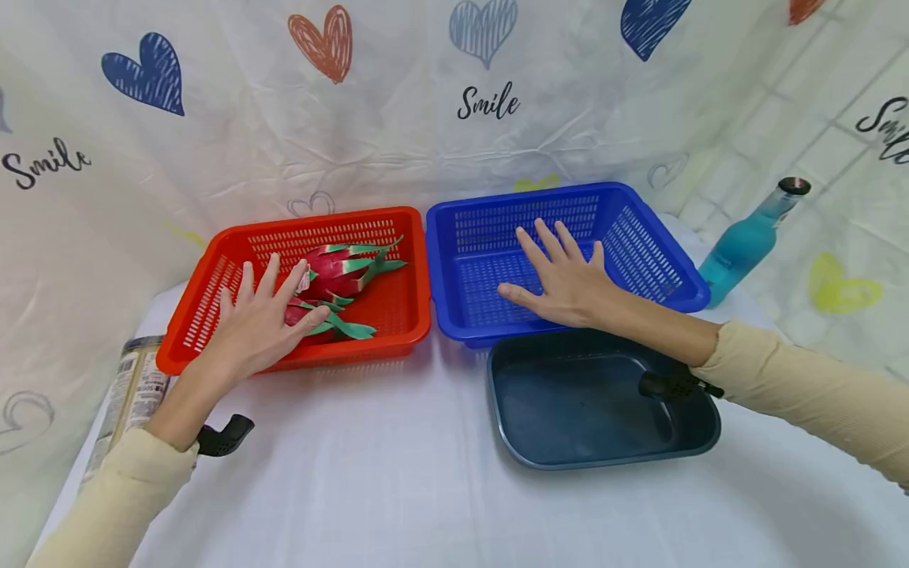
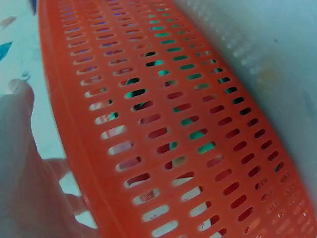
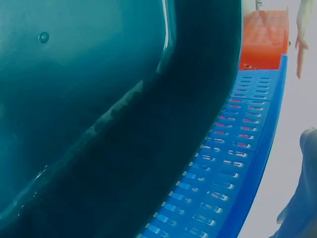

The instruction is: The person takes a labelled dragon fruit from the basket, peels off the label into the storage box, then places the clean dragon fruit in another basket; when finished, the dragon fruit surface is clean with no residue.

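Held the left hand (image 1: 257,325) splayed left of the frame's centre, and the right hand (image 1: 564,284) splayed right of it.

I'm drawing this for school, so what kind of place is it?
Maybe a little indoor work spot, though I can't tell which room. A heart-printed sheet hangs behind a white-covered table, where a red basket and a blue basket sit side by side.
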Demonstrator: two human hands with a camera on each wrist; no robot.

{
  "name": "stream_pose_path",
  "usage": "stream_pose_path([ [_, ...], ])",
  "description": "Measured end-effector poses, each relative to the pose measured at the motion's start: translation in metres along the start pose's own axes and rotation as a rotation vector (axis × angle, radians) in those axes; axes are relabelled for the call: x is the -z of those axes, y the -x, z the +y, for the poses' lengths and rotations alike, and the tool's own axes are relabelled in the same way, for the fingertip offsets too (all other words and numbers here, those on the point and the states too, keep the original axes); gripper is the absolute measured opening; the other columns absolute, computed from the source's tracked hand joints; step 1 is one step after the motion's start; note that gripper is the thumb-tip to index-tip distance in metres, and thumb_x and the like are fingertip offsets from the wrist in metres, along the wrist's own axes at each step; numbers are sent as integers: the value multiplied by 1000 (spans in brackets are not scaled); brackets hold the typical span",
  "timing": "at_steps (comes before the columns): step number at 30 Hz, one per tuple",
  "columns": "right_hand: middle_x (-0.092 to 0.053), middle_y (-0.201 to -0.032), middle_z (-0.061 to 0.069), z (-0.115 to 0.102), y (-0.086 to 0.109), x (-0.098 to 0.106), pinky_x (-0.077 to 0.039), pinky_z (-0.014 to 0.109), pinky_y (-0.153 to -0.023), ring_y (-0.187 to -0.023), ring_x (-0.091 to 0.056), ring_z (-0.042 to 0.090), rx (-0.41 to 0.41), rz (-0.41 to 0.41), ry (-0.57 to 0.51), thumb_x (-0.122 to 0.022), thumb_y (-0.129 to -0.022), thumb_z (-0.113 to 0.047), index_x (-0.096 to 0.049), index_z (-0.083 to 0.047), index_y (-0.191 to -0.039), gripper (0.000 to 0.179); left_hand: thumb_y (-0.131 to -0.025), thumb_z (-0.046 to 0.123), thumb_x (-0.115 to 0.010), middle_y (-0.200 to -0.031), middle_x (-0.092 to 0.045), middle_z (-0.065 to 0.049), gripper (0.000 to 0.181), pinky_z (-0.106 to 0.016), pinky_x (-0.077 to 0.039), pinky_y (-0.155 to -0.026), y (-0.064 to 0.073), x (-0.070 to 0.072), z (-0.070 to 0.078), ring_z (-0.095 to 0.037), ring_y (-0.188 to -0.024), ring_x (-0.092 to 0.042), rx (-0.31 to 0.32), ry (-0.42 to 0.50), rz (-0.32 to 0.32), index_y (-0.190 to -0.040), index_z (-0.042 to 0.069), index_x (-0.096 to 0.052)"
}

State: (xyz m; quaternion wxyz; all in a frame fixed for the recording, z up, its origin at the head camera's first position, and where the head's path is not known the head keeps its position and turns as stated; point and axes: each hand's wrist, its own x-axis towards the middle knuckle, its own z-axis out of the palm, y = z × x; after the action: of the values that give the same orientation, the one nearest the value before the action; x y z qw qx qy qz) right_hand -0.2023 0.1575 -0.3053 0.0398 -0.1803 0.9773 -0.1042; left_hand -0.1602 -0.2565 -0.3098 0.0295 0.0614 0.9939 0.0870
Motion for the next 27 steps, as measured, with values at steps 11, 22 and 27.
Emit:
stream_pose_path([
  [11,-4,-165,13,-2,-4,-5,-1,80,-107,-152,1,38,92,67,-38,-47,-88,-68,-10,-22,-157,91,-94,53,-49,-164,8,-12,82,-77,2,-109,21,4,-24,-47,-148,14,-64,204,97,-157,26,-3],
  [22,-9,-164,11,-9,-2,-7,-3,76,-111,-152,-2,37,173,66,-103,-53,-88,-62,-17,-22,-156,87,-90,37,-60,-165,0,-9,85,-70,5,-115,35,-1,-46,-39,-151,10,-125,334,190,-157,28,-8],
  [27,-13,-164,11,-11,-1,-6,-12,70,-115,-151,-10,37,248,76,-205,-55,-90,-57,-22,-19,-155,82,-88,31,-63,-165,-4,-6,86,-78,-2,-109,42,-1,-63,-34,-152,9,-127,376,211,-156,31,-12],
])
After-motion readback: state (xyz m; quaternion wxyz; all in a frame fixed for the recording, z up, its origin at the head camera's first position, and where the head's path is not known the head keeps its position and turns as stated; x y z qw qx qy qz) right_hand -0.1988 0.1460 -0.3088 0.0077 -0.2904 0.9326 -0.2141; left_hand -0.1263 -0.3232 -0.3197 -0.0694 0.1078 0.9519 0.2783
